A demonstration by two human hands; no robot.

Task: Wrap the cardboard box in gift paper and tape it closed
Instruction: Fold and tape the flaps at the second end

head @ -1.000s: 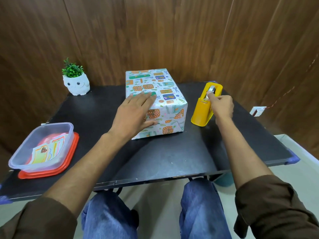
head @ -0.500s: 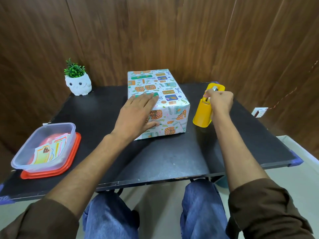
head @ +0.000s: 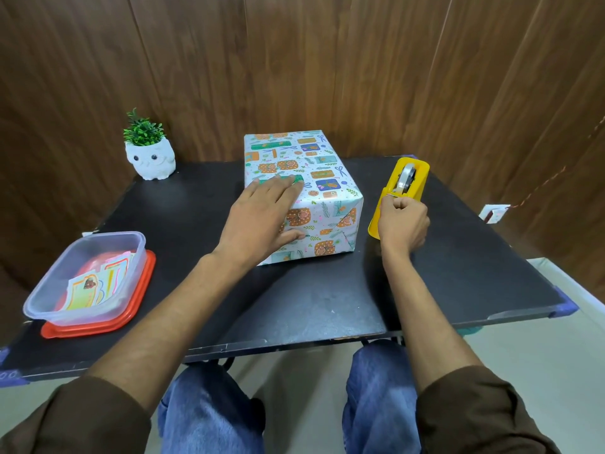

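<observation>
At the near left of the black table (head: 327, 299) sits 1 clear plastic tub (head: 98, 257) of paper tags, standing on its red lid (head: 82, 332). Far left is a small plant in a white owl pot (head: 151, 160). In the middle lies the box (head: 320, 178), already covered in patterned gift paper. The left hand (head: 258, 221) rests flat on its near end, fingers straight on top, thumb on the near face. Just right stands a yellow tape dispenser (head: 422, 172), where the right hand (head: 404, 224), fingers curled, pinches the tape (head: 405, 179) at the cutter.
</observation>
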